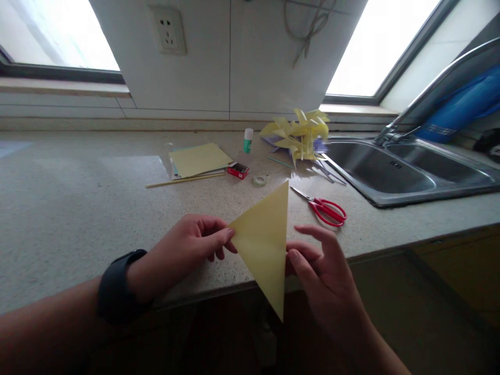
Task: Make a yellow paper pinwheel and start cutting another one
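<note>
A sheet of yellow paper [267,245], folded into a triangle, is held up over the front edge of the counter. My left hand [199,237] pinches its left corner between thumb and fingers. At the long, upright right edge, my right hand [326,271] grips the paper between thumb and a finger, while the index finger sticks out, bent. Just beyond my right hand lie scissors [326,209] with red handles, their blades pointing to the back left.
On the counter [97,208] lie stacked paper sheets [201,159], a thin stick [183,180], a small red box [238,170] and a tape roll [260,180]. A glue stick [248,140] stands behind. Yellow paper pinwheels [297,135] sit beside the sink [375,169].
</note>
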Demonstrator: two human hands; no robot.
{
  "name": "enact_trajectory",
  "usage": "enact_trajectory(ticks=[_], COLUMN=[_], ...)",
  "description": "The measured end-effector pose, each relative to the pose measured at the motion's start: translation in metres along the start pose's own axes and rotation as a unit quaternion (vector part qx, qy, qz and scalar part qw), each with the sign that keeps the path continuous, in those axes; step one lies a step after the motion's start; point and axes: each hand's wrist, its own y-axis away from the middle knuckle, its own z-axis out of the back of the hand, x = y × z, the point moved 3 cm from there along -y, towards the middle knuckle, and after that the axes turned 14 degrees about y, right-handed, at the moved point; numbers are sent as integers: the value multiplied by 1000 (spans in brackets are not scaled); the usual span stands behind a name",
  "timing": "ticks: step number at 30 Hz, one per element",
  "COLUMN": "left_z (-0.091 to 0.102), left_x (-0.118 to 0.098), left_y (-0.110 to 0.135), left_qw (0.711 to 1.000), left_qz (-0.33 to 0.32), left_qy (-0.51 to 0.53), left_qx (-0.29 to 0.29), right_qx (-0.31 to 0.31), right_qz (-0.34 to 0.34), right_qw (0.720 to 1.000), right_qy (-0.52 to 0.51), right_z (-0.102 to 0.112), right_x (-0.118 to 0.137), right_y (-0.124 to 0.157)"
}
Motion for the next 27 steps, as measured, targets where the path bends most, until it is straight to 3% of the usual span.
enact_trajectory(ticks=[4, 7, 12, 17, 20, 23, 27], left_z=[2, 4, 1, -5, -10, -13, -20], left_x=[0, 0, 0, -2, 0, 4, 6], left_y=[0, 0, -1, 2, 5, 9, 17], left_qw=[999, 999, 998, 993, 989, 989, 993], left_qz=[9, 12, 25, 59, 65, 47, 26], left_qy=[33, 33, 5, 79, 85, 66, 17], left_qx=[-10, -3, 65, 69, 105, 124, 110], right_qx=[37, 53, 72, 157, 187, 162, 68], right_qz=[131, 178, 172, 187, 169, 154, 144], right_qw=[976, 962, 969, 964, 964, 970, 976], right_qy=[167, 199, 162, 107, 82, 97, 151], right_z=[2, 3, 8, 6, 3, 2, 5], right_x=[5, 9, 5, 7, 9, 12, 19], right_y=[3, 3, 6, 14, 18, 22, 25])
